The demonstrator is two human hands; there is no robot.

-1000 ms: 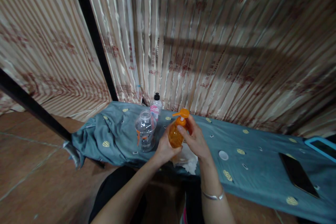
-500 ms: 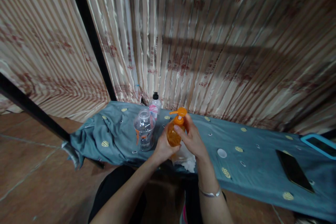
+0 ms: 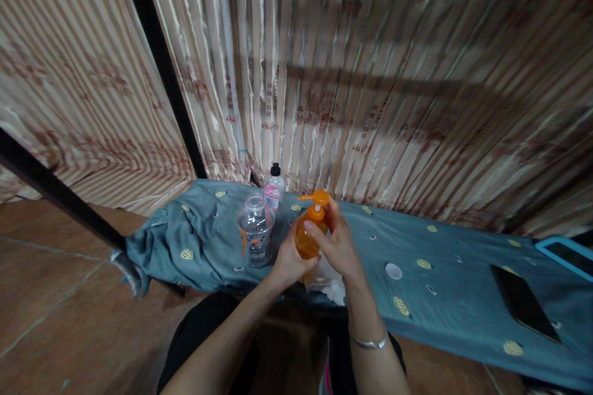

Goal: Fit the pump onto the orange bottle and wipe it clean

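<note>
- Head view: hands meet over a blue patterned cloth [image 3: 445,284]. Left hand [image 3: 288,259] wraps the body of a small orange plastic pump bottle [image 3: 306,236], held upright.
- Right hand [image 3: 337,245] closes around the bottle's neck, below the pump head.
- Clear plastic jar [image 3: 256,229] stands just left; a white cap [image 3: 393,271] lies to the right.

Glossy orange plastic bottle [image 3: 307,237]; matt cloth cover [image 3: 454,278].

A clear empty bottle [image 3: 256,229] stands on the blue cloth [image 3: 454,284]. A small bottle with a black cap [image 3: 275,187] is behind it. A dark phone [image 3: 523,303] lies far right.
</note>
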